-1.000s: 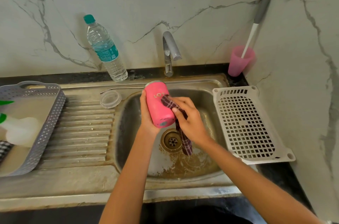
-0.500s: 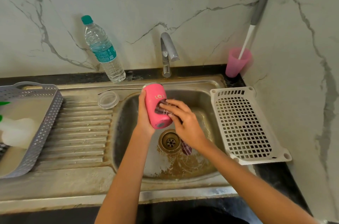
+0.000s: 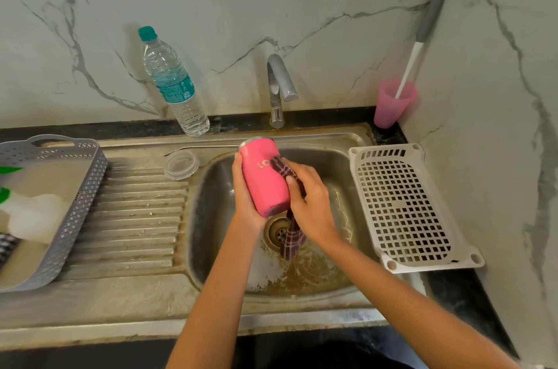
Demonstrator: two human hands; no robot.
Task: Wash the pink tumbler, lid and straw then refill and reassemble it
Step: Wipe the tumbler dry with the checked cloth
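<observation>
My left hand point(image 3: 246, 196) grips the pink tumbler point(image 3: 263, 180) from its left side, holding it tilted over the sink basin point(image 3: 332, 169) with its open rim pointing away from me. My right hand point(image 3: 311, 205) presses a dark checked cloth point(image 3: 291, 235) against the tumbler's right side; the cloth's loose end hangs down over the drain. The clear round lid point(image 3: 181, 164) lies on the drainboard left of the basin. A thin metal straw point(image 3: 202, 147) rests along the sink's back ledge behind the lid.
A water bottle point(image 3: 172, 81) stands against the wall left of the tap point(image 3: 279, 88). A pink cup point(image 3: 394, 103) with a long brush sits in the back right corner. A white perforated tray point(image 3: 410, 208) lies right of the basin, a grey basket point(image 3: 60, 202) at the left.
My right hand has slid the cloth up and down the tumbler's side, ending near the top. My left hand keeps the tumbler in about the same spot.
</observation>
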